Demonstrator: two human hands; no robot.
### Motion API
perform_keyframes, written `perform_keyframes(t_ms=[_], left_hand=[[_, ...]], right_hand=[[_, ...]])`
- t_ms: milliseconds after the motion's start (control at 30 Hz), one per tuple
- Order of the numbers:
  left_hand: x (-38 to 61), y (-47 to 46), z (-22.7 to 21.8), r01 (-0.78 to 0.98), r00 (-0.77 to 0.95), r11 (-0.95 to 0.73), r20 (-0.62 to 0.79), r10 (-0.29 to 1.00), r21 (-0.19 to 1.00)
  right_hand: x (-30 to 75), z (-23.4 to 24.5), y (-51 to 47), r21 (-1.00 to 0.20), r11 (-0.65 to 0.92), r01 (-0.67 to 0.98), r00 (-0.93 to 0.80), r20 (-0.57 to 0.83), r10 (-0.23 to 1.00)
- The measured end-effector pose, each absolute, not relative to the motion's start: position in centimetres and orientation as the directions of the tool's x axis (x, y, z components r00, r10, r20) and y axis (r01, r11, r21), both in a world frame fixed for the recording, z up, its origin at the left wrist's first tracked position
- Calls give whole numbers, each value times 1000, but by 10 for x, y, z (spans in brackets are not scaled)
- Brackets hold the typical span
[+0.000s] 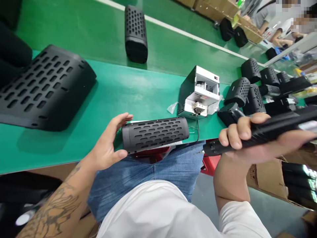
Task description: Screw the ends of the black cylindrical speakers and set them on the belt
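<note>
A black perforated housing [156, 133] lies on its side at the front edge of the green bench. My left hand [106, 145] is at the housing's left end, thumb and fingers spread apart; whether the fingertips touch it I cannot tell. In my right hand [247, 140] is a black electric screwdriver [269, 127], fingers wrapped round its body. Its thin bit points left, over my lap, to the right of the housing. A white and black screw feeder [200, 92] stands on the bench behind the housing's right end.
Larger perforated housing [49, 87] lies at left; another housing [136, 34] stands on the green conveyor [86, 29]. Several black units [257, 96] crowd the right side. A cardboard box [269, 177] sits at lower right. People [279, 36] work across the line.
</note>
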State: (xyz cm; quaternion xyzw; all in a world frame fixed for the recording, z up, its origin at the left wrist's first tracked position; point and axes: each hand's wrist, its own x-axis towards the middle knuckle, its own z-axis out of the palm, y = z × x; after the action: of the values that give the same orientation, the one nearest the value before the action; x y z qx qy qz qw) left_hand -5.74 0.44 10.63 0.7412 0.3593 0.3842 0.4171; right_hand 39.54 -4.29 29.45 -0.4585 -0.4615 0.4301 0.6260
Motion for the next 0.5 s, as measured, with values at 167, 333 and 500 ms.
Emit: perform_keyframes(t_ms=[167, 333, 500], left_hand=[[-53, 4, 105, 239, 423, -432, 307, 853, 870], [-44, -18, 95, 394, 343, -409, 281, 896, 823], [-37, -24, 91, 458, 296, -434, 327, 897, 776]], right_hand=[[408, 256, 15, -838, 545, -27, 638, 405, 655], [392, 247, 66, -754, 642, 138, 460, 623, 632], [377, 234, 93, -781, 600, 173, 393, 614, 685]])
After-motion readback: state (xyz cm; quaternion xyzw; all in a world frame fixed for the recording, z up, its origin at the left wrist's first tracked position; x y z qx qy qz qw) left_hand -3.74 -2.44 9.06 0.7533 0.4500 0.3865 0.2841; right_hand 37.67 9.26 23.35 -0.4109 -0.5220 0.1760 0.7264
